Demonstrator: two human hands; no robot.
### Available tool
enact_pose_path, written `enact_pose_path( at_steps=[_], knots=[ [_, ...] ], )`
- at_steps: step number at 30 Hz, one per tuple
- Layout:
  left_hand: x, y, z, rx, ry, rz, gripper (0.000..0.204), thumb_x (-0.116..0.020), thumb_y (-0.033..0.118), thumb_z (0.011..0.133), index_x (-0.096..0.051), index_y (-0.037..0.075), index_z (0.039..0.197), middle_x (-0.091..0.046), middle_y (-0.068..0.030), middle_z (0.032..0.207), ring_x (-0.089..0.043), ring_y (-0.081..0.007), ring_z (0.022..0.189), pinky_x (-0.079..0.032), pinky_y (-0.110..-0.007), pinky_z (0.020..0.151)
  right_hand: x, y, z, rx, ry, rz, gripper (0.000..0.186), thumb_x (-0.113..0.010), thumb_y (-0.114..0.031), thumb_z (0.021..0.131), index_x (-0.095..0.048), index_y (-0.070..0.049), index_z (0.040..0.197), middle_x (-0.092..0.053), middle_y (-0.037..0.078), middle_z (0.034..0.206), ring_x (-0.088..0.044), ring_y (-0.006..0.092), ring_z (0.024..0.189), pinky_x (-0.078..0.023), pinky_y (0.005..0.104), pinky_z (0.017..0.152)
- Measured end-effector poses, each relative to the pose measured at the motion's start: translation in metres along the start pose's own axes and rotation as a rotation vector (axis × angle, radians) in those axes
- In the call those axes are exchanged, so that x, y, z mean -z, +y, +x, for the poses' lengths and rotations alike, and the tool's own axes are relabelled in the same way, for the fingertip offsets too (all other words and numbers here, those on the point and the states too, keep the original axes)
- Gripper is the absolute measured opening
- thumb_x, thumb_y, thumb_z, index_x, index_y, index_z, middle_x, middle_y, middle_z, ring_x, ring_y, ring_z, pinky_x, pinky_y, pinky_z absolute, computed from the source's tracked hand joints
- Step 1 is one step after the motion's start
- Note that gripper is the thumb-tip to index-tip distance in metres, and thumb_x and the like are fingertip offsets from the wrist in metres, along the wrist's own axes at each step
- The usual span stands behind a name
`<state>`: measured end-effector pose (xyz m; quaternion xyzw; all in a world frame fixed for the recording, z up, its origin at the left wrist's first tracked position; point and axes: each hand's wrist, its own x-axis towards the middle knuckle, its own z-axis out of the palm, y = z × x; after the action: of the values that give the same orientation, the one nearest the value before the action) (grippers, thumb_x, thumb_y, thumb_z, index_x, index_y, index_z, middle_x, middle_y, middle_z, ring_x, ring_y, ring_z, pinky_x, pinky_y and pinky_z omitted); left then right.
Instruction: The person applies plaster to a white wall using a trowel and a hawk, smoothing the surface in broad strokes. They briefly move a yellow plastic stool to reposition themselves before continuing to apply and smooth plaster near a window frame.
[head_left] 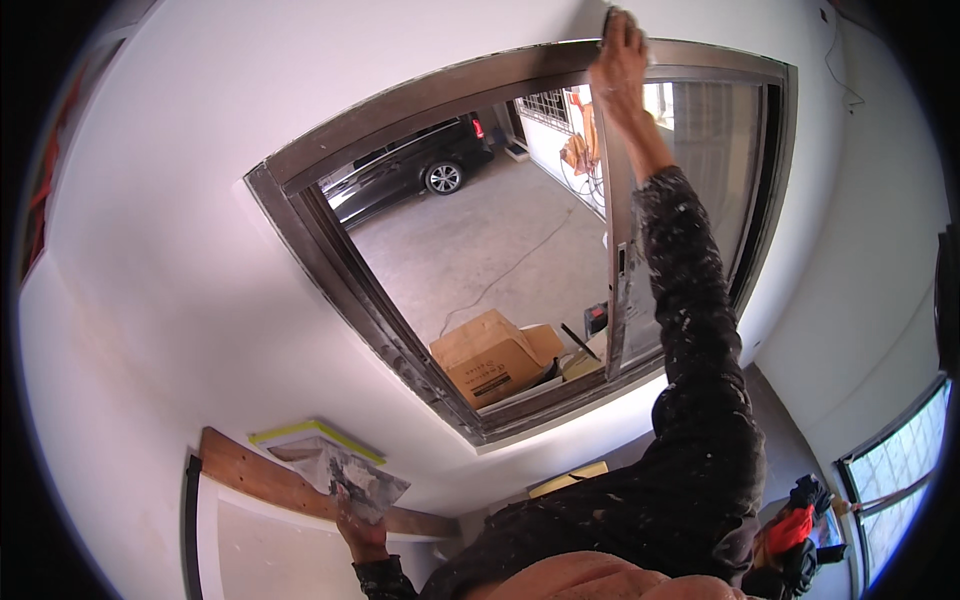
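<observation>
My right hand [622, 62] reaches high to the white wall [450, 35] just above the brown window frame [420, 95]. Its fingers are closed around a small tool, of which only a dark edge shows, so its kind is hidden. Low on the left, my left hand [362, 532] grips a flat grey metal plate [365, 483] smeared with whitish putty. Behind that plate is a pale board with a yellow-green edge [318, 432]. White specks dot my dark right sleeve [690, 290].
A wooden plank [265, 477] runs along the lower left beside a pale panel [255, 540]. Through the open window show a cardboard box [490, 355], a cable on the concrete floor and a dark car [410, 165]. Clothes [795, 530] hang at lower right.
</observation>
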<state>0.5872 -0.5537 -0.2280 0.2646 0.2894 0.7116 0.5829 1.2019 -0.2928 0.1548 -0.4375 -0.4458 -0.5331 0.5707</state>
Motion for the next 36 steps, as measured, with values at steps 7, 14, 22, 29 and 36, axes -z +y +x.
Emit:
enact_pose_path(
  at_steps=[7, 14, 22, 29, 36],
  knots=[
    [0.042, 0.009, -0.032, -0.111, 0.051, 0.062, 0.054, -0.058, 0.029, 0.097, -0.045, 0.005, 0.143, -0.054, -0.0118, 0.139, -0.052, -0.0295, 0.127, -0.042, -0.048, 0.108, 0.030, -0.058, -0.068, 0.058, -0.193, 0.194, 0.057, -0.048, -0.002, 0.087, -0.040, 0.001, 0.143, -0.047, 0.029, 0.136, -0.047, 0.0468, 0.125, -0.038, 0.0576, 0.106],
    [0.060, 0.016, -0.053, -0.122, 0.067, 0.077, 0.060, -0.058, 0.032, 0.095, -0.040, 0.005, 0.146, -0.047, -0.0119, 0.146, -0.047, -0.0318, 0.132, -0.040, -0.049, 0.110, 0.042, 0.000, 0.020, -0.283, -0.266, 0.021, 0.045, -0.048, -0.012, 0.090, -0.054, -0.006, 0.135, -0.063, 0.020, 0.126, -0.063, 0.0378, 0.111, -0.050, 0.0439, 0.098],
    [-0.033, -0.003, 0.016, -0.002, -0.120, 0.067, 0.051, -0.055, 0.031, 0.097, -0.049, 0.004, 0.139, -0.054, -0.0111, 0.139, -0.052, -0.0258, 0.127, -0.043, -0.044, 0.109, 0.092, -0.133, -0.055, 0.025, -0.645, 0.620, 0.045, -0.058, -0.006, 0.092, -0.060, -0.020, 0.134, -0.070, 0.014, 0.115, -0.071, 0.0200, 0.084, -0.060, 0.0385, 0.062],
    [-0.108, -0.057, 0.053, 0.002, -0.384, 0.158, 0.047, -0.047, 0.033, 0.099, -0.051, 0.002, 0.134, -0.057, -0.0127, 0.132, -0.056, -0.0252, 0.122, -0.045, -0.039, 0.106, 0.210, -0.225, -0.129, 0.657, -0.777, 1.526, 0.075, -0.064, 0.006, 0.078, -0.048, -0.023, 0.144, -0.051, 0.007, 0.145, -0.049, 0.0266, 0.134, -0.034, 0.0518, 0.116],
    [-0.148, -0.050, 0.024, 0.205, -0.439, -0.172, 0.047, -0.042, 0.032, 0.102, -0.047, 0.001, 0.137, -0.058, -0.0145, 0.131, -0.057, -0.0269, 0.120, -0.049, -0.041, 0.102, 0.218, -0.249, -0.197, 0.745, -0.776, 1.402, 0.055, -0.070, -0.016, 0.082, -0.057, -0.032, 0.132, -0.050, 0.011, 0.140, -0.044, 0.0377, 0.134, -0.031, 0.0656, 0.110]
  ],
)
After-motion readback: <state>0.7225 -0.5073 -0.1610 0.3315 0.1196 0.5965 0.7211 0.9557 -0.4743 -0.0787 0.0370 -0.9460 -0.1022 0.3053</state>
